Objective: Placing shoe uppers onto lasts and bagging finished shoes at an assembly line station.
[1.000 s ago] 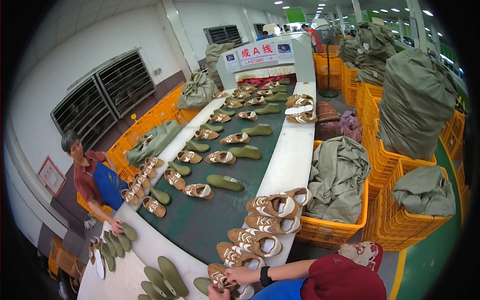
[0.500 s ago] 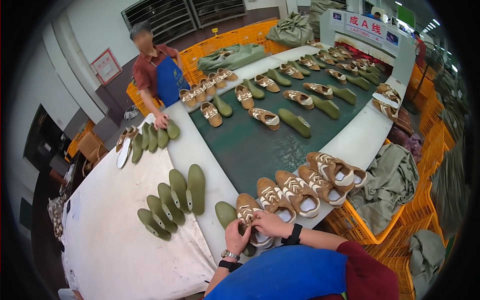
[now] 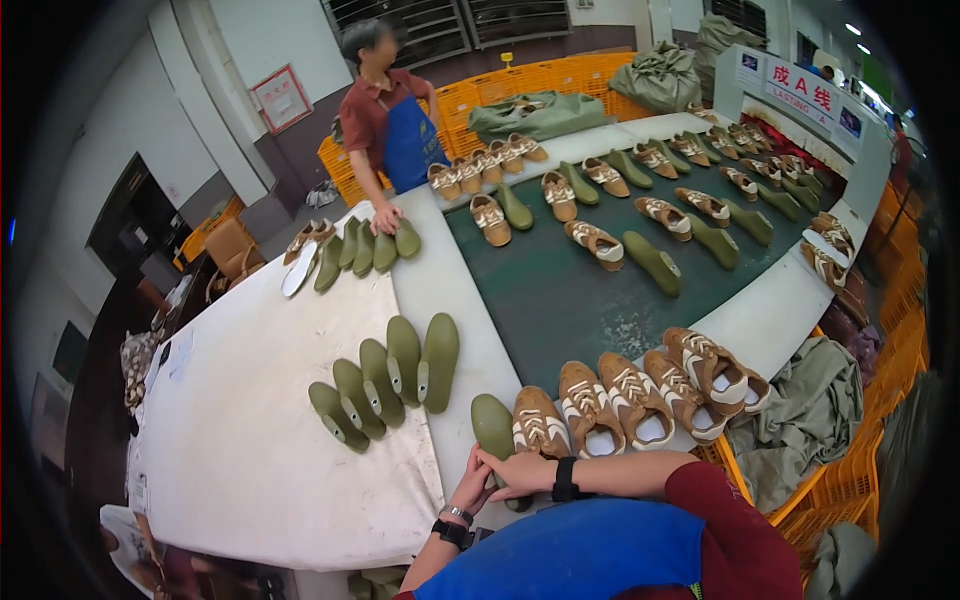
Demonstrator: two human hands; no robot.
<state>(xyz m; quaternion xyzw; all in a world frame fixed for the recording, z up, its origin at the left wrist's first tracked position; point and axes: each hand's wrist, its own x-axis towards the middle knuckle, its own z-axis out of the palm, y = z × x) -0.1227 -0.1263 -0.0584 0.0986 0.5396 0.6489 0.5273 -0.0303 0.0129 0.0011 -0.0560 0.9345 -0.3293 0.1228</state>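
Near the lower middle of the frame, a green shoe last [image 3: 491, 422] is lying on the white edge of the surface [image 3: 485, 345], its rounded toe pointing up the frame. A brown shoe [image 3: 541, 428] is sitting just beside it on the right. The left hand [image 3: 472, 484] and the right hand [image 3: 522, 474] are meeting over the last's near end, fingers bent and overlapping; they are covering whatever is between them, so I cannot tell whether either is closing on the last or only resting against it.

The last is looking like hard, solid plastic, so it should be handling as stiff and fairly heavy for its size, hardly fragile, and perhaps a little slippery on its smooth sides. The narrower middle, behind the broad toe, would be offering the surest hold.

In looks, it is showing a plain, matt olive green, swelling at the toe and carrying no visible laces or trim. The shoe alongside is displaying tan-brown uppers with cream laces and pale stripes, probably softer and lighter to the touch.
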